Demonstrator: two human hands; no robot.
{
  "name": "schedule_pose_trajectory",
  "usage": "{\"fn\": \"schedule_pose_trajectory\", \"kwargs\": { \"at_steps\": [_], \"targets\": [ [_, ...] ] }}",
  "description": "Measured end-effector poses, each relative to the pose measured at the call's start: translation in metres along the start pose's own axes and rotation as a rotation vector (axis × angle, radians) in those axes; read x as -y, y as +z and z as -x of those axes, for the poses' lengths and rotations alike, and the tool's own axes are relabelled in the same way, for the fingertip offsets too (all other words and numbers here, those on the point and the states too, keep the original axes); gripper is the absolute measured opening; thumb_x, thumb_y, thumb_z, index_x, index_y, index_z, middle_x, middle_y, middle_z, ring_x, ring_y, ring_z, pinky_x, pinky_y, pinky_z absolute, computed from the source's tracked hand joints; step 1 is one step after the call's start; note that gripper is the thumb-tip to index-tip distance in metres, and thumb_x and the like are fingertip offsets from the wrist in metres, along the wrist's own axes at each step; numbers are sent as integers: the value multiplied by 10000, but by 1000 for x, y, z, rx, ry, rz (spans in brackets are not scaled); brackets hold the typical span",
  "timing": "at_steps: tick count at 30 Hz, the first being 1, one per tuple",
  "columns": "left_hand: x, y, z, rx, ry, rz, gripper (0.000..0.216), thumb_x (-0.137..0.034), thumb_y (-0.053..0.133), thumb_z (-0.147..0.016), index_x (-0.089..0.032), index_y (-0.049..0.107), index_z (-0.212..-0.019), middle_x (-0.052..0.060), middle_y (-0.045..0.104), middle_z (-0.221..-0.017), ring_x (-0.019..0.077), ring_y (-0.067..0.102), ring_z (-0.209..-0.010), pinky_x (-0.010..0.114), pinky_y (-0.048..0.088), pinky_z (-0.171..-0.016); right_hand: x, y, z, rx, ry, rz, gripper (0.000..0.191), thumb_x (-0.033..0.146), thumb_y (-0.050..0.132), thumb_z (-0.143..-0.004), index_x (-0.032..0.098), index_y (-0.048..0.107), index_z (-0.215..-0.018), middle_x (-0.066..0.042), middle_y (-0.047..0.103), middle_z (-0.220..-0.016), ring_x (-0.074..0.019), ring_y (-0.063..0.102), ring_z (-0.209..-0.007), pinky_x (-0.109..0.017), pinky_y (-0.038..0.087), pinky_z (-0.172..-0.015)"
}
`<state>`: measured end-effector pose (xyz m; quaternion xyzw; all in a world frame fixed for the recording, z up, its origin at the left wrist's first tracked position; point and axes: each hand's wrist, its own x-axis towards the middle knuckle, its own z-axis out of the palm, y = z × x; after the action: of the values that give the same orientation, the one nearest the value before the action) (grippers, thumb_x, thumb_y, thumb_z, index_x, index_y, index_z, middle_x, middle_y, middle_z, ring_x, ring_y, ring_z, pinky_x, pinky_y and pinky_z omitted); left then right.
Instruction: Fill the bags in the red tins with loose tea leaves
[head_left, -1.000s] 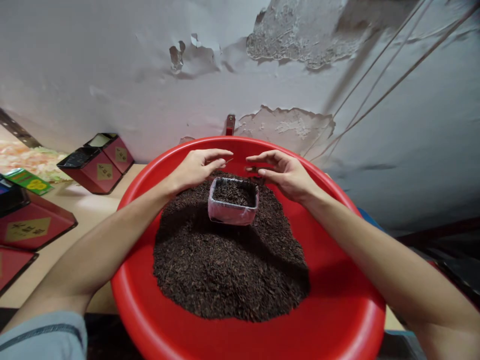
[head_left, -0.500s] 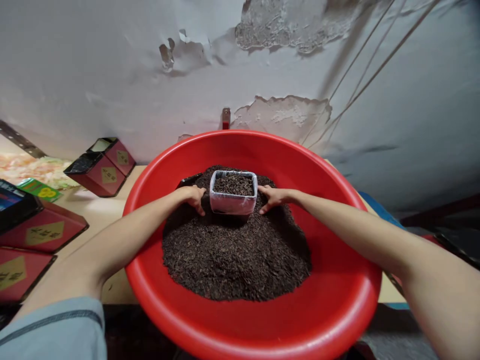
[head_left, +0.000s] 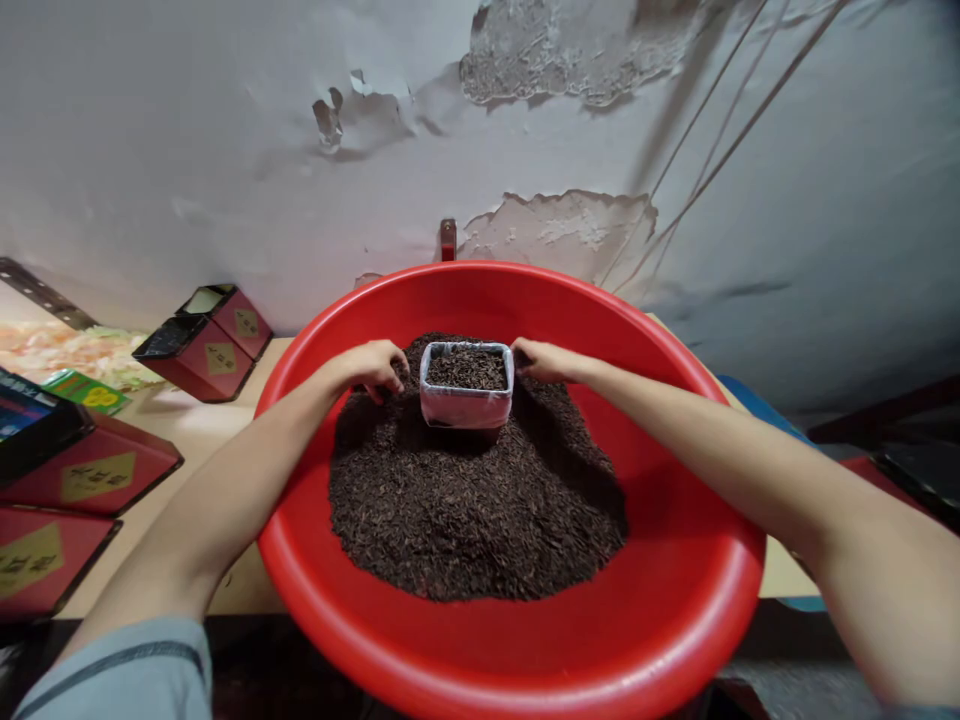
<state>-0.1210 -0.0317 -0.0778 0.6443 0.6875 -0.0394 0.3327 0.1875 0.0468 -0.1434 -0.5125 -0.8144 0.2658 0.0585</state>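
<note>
A small box (head_left: 466,408), lined with clear plastic film and filled with dark dried leaves that look like loose tea, sits upright on the heap of the same leaves (head_left: 480,510). The heap lies in a big red plastic basin (head_left: 675,600). To the left of the box, my left hand (head_left: 379,366) hovers low over the leaves, fingers bent and apart, holding nothing visible. My right hand (head_left: 546,361) is close against the box's far right corner, its fingers loosely curled; whether they touch the box I cannot tell.
Red tea tins with yellow diamond labels stand at the left: a pair (head_left: 206,345) by the wall and others (head_left: 90,470) nearer. A green packet (head_left: 86,392) lies between them on the wooden table (head_left: 251,585). Behind the basin rises a peeling wall (head_left: 225,150) with cords at the right.
Both hands have moved slightly away from me along the box's sides, and their fingers have curled from a more spread pose. The box stays in place on the heap.
</note>
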Motion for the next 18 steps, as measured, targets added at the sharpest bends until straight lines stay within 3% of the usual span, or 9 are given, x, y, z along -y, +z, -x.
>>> {"fn": "schedule_pose_trajectory", "kwargs": {
  "at_steps": [4,7,10,14,18],
  "targets": [
    [-20,-16,26,-335,322,270,347,-226,733,-811,-147,685,-1145,109,745,-1108,201,724,-898,324,630,-797,29,-24,9,-297,-158,-585,292,300,643,-836,270,466,-1066,13,628,-935,-156,608,-766,-295,536,-708],
    [-39,-6,36,-533,548,370,305,-238,764,-790,-148,717,-1078,80,752,-1113,216,704,-1026,378,570,-976,59,-20,26,-349,-368,-925,378,368,708,-792,291,434,-1041,31,632,-974,-143,626,-815,-307,552,-773],
    [-52,9,37,-533,676,423,305,-211,751,-799,-148,729,-1096,77,744,-1205,224,677,-1140,397,504,-1078,80,-6,40,-323,-444,-1028,418,403,782,-727,272,455,-953,10,668,-1067,-166,648,-964,-366,542,-928],
    [-54,20,36,-456,682,418,493,-208,715,-840,-173,658,-1328,90,690,-1355,245,639,-1248,424,468,-1127,85,0,47,-262,-488,-1031,414,402,851,-667,232,539,-879,-23,696,-1163,-218,652,-1110,-444,497,-1047],
    [-48,18,33,-447,668,246,603,-289,641,-926,-235,501,-1510,65,539,-1542,244,511,-1414,413,386,-1200,76,-9,52,-228,-641,-742,294,451,707,-869,247,686,-1079,-60,666,-1354,-243,573,-1322,-498,404,-1162]
  ]
}}
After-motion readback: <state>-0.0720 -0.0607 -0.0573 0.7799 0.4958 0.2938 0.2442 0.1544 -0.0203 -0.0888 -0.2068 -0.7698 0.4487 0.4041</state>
